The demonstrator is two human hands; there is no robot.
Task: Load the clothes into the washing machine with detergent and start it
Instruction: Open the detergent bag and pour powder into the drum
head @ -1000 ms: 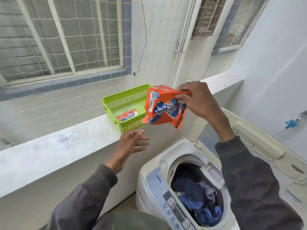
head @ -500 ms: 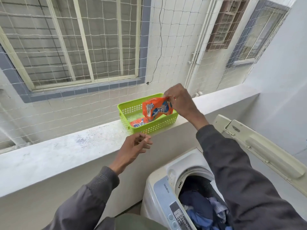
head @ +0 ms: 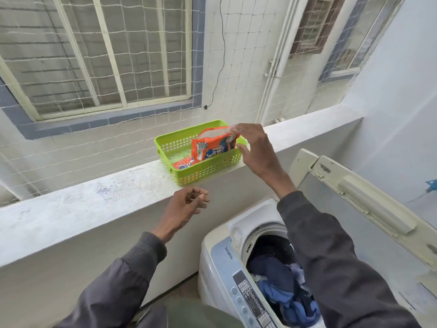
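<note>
Obs.: detergent packet (head: pixel 212 147) now stands in the green basket (head: pixel 205 172), open top up, leaning toward the basket's right end. A second, flat packet (head: pixel 183 164) lies on the basket floor beside it. The basket sits at the front edge of the ledge (head: pixel 94 200), above the washing machine (head: pixel 222 261).

Change: one second ago the right hand held this packet in the air, clear of the basket. Half a second ago it was being lowered in. It is now set down.

Hands: right hand (head: pixel 255 152) is at the packet's top right corner, fingers nearly straight, thumb spread apart below them. The fingertips touch the top edge and I see no firm pinch, so it reads as letting go. Left hand (head: pixel 183 208) hangs in front of the ledge's edge, palm up, fingers loosely curled, holding nothing that I can make out.

Machine: lid (head: pixel 369 200) is raised, and clothes (head: pixel 279 287), dark and light blue, lie in the drum. I cannot tell whether there is powder on them.

Judgement: putting the packet back suggests dosing is finished. Loading also looks done. Still to do: lower the lid and start a cycle at the control panel (head: pixel 250 301). The right hand is the nearer one to the lid.
</note>
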